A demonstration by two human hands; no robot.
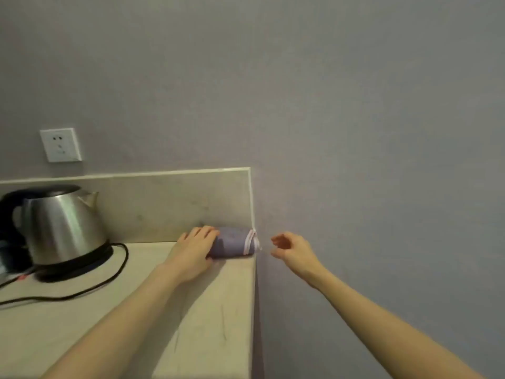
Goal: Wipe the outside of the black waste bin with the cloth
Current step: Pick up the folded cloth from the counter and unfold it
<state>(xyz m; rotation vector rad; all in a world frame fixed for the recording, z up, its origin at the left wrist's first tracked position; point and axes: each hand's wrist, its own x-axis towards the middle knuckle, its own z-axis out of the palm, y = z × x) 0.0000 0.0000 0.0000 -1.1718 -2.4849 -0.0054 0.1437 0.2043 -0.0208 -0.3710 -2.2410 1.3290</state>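
On the counter, left hand grips the cloth; right hand hovers half-open.

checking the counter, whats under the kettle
The kettle sits on a black base on the counter, with a black cord trailing from it. The counter beneath the base is hidden.

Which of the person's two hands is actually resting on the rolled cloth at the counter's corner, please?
The left hand lies on the purple cloth. The right hand hovers past the counter edge, fingers curled, touching nothing.
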